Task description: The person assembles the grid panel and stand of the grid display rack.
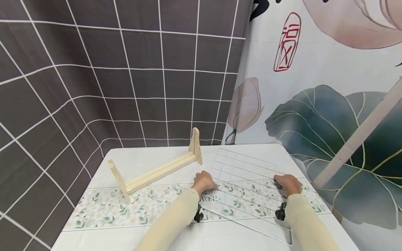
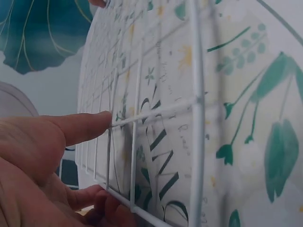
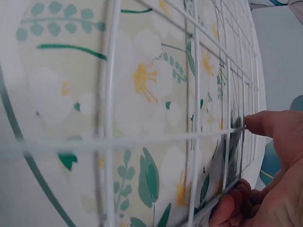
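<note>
A white wire grid panel lies low over the table, seen slanted in the head view. My left hand holds its left edge. In the left wrist view, the thumb presses on a wire while curled fingers go under the edge bar. The right hand grips the opposite edge. Its thumb sits on a wire in the right wrist view, fingers bent beneath the rim. To the left stands a pale wooden frame, two upright end pieces joined by a long bar, touched by neither hand.
The white table has a floral printed band across it. Behind hangs a dark cloth with a white grid pattern. A lotus-printed curtain covers the right, with a pale slanted pole before it.
</note>
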{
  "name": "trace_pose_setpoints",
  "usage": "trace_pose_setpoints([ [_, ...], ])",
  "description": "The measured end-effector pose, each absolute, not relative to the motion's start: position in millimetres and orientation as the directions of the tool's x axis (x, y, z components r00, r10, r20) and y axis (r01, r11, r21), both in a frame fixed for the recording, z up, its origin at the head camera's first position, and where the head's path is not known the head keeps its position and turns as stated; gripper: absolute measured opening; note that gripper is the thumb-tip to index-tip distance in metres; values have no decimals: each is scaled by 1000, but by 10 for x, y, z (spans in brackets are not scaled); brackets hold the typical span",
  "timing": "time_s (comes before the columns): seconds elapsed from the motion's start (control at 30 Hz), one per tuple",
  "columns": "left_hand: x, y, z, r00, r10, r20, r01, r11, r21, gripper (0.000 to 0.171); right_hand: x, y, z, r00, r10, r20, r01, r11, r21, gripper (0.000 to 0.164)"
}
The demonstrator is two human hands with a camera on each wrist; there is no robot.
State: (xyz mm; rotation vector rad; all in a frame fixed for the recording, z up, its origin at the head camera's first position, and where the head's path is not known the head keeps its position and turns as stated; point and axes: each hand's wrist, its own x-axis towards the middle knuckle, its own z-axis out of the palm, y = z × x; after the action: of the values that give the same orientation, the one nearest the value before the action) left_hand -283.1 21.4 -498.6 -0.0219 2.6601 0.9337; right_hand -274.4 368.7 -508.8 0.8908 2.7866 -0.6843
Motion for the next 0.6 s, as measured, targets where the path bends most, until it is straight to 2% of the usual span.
trace_pose_setpoints([
  [0.1,-2811,237,-4995,-954,85,-287,-117,777,619,81,-2735,3684,-5097,-808,525,-266,589,710,-386,61],
  [0.23,-2814,248,-4996,-959,82,-271,-114,765,634,79,-2743,3668,-5088,-799,536,-272,601,711,-366,65],
  [0.6,-2819,276,-4928,-965,37,-258,-136,772,621,74,-2776,3633,-5046,-837,501,-220,547,776,-315,55],
])
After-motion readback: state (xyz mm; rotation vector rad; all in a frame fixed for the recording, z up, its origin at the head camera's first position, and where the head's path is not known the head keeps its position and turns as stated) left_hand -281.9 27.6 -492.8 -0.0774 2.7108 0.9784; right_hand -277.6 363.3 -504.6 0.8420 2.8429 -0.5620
